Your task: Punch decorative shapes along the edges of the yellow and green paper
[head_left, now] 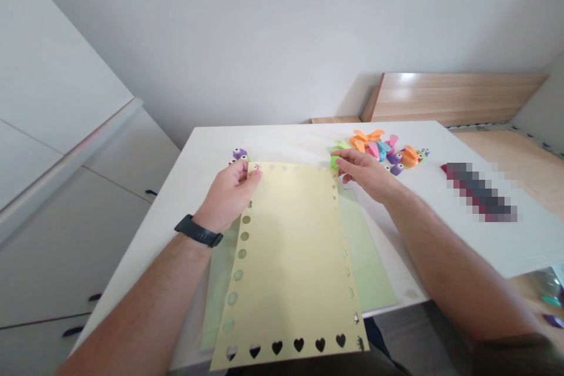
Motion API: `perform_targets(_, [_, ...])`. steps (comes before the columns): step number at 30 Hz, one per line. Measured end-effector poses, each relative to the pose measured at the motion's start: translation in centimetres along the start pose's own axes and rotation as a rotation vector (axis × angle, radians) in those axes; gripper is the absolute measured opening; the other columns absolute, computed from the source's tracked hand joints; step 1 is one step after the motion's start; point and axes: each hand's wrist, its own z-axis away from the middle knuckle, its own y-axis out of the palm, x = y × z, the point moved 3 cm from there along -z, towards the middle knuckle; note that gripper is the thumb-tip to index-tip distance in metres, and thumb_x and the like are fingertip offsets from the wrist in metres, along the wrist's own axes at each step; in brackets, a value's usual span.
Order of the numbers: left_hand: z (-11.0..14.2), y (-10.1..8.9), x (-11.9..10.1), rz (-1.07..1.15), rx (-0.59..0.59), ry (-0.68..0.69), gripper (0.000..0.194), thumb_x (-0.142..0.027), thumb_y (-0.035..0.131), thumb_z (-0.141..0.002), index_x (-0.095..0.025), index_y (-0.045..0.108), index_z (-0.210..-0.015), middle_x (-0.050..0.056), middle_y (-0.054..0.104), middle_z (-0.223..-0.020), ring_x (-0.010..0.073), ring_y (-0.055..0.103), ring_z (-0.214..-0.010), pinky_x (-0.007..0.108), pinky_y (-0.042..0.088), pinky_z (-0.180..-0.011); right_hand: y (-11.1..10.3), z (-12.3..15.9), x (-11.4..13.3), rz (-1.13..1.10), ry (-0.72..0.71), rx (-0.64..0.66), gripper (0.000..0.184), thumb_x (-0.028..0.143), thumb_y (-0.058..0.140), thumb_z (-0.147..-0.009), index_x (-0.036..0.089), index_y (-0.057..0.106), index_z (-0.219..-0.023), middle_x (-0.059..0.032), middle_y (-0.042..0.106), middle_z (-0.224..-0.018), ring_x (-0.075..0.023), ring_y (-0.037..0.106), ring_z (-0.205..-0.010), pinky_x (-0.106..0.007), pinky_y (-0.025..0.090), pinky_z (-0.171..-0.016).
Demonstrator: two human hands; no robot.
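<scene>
A pale yellow sheet of paper [291, 258] with rows of cut-out shapes along its edges is raised over the table. Circles run down its left side, hearts along the near edge, and smaller shapes along the right and far edges. My left hand [231, 191] pinches the far left corner, thumb on top. At the far right corner, my right hand [363, 170] is closed on a small green paper punch [335, 161], which sits against the sheet's edge. Light green paper [368, 264] lies beneath the yellow sheet.
Several colourful punches [374, 147] are heaped beyond my right hand. Purple ones with round eyes [240, 153] are behind my left hand. A blurred dark object [480, 194] lies at the right on the white table [286, 142]. White cabinets [66, 217] stand at the left.
</scene>
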Motion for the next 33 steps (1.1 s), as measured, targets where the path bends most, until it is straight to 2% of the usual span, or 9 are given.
perform_targets(7, [0.00, 0.03, -0.02, 0.001, -0.004, -0.006, 0.021, -0.037, 0.064, -0.084, -0.022, 0.064, -0.099, 0.003, 0.073, -0.092, 0.0213, 0.067, -0.078, 0.032, 0.054, -0.071, -0.02, 0.00, 0.04, -0.014, 0.007, -0.016, 0.041, 0.047, 0.072, -0.083, 0.021, 0.067, -0.115, -0.0024, 0.065, -0.089, -0.0134, 0.060, -0.076, -0.026, 0.049, -0.061])
perform_targets(12, [-0.06, -0.09, 0.11, -0.052, -0.035, -0.019, 0.025, -0.043, 0.065, -0.084, -0.022, 0.064, -0.097, 0.003, 0.073, -0.090, 0.0204, 0.066, -0.078, 0.030, 0.053, -0.070, -0.08, 0.12, 0.07, -0.035, 0.011, 0.006, 0.042, 0.048, 0.072, -0.083, 0.021, 0.067, -0.115, -0.0026, 0.065, -0.091, -0.0134, 0.059, -0.076, -0.026, 0.049, -0.061])
perform_targets(19, [-0.18, -0.33, 0.51, -0.093, -0.049, -0.001, 0.022, -0.043, 0.064, -0.085, -0.022, 0.063, -0.092, 0.002, 0.070, -0.084, 0.0192, 0.063, -0.072, 0.029, 0.050, -0.066, -0.16, 0.01, -0.35, -0.009, -0.004, 0.042, 0.040, 0.046, 0.072, -0.084, 0.021, 0.068, -0.115, -0.0037, 0.067, -0.092, -0.0147, 0.060, -0.079, -0.028, 0.051, -0.065])
perform_targets(27, [-0.14, -0.42, 0.41, -0.078, -0.039, 0.011, 0.021, -0.041, 0.064, -0.085, -0.022, 0.063, -0.094, 0.002, 0.071, -0.086, 0.0184, 0.063, -0.074, 0.028, 0.050, -0.066, 0.34, 0.25, -0.28, -0.038, 0.049, 0.117, 0.038, 0.046, 0.072, -0.084, 0.020, 0.069, -0.111, -0.0040, 0.069, -0.094, -0.0153, 0.062, -0.081, -0.029, 0.051, -0.069])
perform_targets(33, [-0.06, -0.30, 0.13, -0.053, -0.036, -0.002, 0.021, -0.040, 0.065, -0.085, -0.021, 0.063, -0.095, 0.003, 0.072, -0.089, 0.0193, 0.065, -0.077, 0.028, 0.051, -0.067, 0.43, 0.21, -0.68, -0.049, 0.100, 0.115, 0.036, 0.047, 0.072, -0.084, 0.022, 0.068, -0.109, -0.0038, 0.069, -0.093, -0.0164, 0.064, -0.083, -0.030, 0.053, -0.072])
